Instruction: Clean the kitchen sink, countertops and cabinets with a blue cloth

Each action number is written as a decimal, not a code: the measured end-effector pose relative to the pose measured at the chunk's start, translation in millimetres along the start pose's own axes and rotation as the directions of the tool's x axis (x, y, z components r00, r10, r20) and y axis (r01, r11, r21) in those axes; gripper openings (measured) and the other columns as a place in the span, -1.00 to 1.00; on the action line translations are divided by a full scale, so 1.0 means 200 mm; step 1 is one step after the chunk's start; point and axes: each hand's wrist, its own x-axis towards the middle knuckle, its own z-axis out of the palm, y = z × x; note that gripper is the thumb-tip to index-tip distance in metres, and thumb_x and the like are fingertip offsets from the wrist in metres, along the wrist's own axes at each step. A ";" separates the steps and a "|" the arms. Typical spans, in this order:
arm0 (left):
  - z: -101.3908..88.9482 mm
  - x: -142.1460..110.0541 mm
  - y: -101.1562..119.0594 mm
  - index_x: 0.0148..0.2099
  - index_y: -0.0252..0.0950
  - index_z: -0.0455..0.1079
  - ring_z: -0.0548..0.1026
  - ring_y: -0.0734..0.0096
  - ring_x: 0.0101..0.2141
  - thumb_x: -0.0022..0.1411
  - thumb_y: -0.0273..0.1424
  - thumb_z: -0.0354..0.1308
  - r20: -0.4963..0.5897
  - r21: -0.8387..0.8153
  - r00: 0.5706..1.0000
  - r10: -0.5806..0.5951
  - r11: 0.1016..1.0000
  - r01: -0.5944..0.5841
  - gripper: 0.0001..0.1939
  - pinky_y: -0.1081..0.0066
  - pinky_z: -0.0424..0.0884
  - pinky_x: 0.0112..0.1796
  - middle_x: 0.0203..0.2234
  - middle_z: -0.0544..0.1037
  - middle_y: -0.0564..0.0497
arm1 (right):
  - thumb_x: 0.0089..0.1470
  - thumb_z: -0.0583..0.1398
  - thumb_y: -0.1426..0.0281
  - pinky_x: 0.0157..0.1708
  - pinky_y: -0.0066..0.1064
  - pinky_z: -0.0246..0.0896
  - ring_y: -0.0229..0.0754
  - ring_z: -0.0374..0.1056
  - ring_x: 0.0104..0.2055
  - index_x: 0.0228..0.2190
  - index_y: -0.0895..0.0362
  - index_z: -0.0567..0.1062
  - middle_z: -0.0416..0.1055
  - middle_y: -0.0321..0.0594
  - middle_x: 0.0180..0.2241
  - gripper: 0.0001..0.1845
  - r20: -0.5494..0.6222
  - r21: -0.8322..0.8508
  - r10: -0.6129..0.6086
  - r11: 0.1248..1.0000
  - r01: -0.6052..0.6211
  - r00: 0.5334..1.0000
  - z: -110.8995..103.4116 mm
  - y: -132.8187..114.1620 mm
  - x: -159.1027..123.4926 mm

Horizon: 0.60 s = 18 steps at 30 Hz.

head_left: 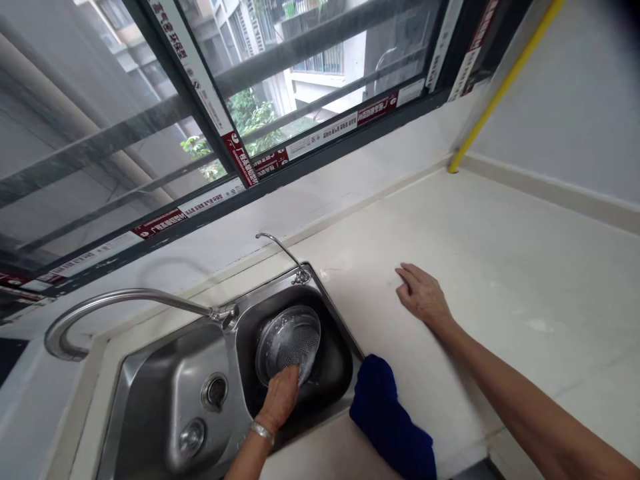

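Observation:
My left hand (283, 395), with a silver band at the wrist, reaches into the right sink basin (337, 363). Its fingers are closed at the near rim of a round metal colander (295, 340) with a perforated bottom. Whitish, wet-looking streaks lie beside the fingertips; I cannot make out what they are. Over the pale countertop (500, 267), my right hand (424, 293) is held with its fingers pointing left and partly apart, nothing visible in it. A dark blue cloth (387, 413) lies at the sink's right edge, between my two arms.
A large curved faucet (145, 293) arches over the left basin (165, 393), where two drain fittings show. A thin small tap (285, 250) stands at the back right corner. Behind is a window frame (320, 143); a yellow pipe (505, 87) meets the counter at the back.

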 end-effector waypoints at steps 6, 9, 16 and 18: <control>-0.25 0.07 -0.16 -0.02 -0.25 0.36 0.55 0.16 -0.14 0.39 -0.39 -0.32 -0.415 -0.161 0.862 -0.292 0.956 0.247 -0.59 0.22 0.44 -0.07 -0.20 0.56 -0.20 | 0.11 0.09 0.50 0.19 0.03 0.31 0.07 0.30 0.19 0.07 0.18 0.46 0.37 -0.03 0.15 -0.52 0.001 -0.020 0.000 1.000 0.000 1.000 -0.02 -0.02 0.02; -0.36 0.02 -0.23 -0.21 -0.21 0.33 0.51 0.19 -0.29 0.35 -0.24 -0.22 -0.580 -0.451 0.672 -0.460 0.869 0.206 -0.68 0.24 0.43 -0.21 -0.38 0.53 -0.09 | 0.10 0.09 0.50 0.20 0.05 0.29 0.08 0.29 0.20 0.08 0.17 0.46 0.36 -0.03 0.16 -0.50 0.012 -0.017 0.020 1.000 -0.019 1.000 -0.02 -0.02 0.02; -0.50 -0.24 -0.23 -0.38 -0.21 0.32 0.25 0.39 -0.50 0.14 -0.07 0.04 -0.373 -0.907 0.267 -0.888 0.410 0.094 -0.69 0.35 0.27 -0.48 -0.58 0.28 0.13 | 0.10 0.09 0.52 0.22 0.04 0.26 0.07 0.25 0.23 0.09 0.18 0.46 0.33 -0.05 0.19 -0.50 0.037 -0.029 0.045 0.999 -0.044 0.998 -0.01 -0.02 0.02; -0.54 -0.31 -0.23 -0.36 -0.23 0.32 0.23 0.42 -0.53 0.13 -0.09 0.10 -0.216 -0.976 0.169 -0.962 0.214 -0.034 -0.71 0.37 0.26 -0.54 -0.56 0.27 0.15 | 0.09 0.10 0.52 0.23 0.04 0.25 0.07 0.24 0.23 0.08 0.18 0.46 0.33 -0.05 0.19 -0.50 0.044 -0.033 0.055 0.998 -0.053 0.998 -0.01 -0.02 0.02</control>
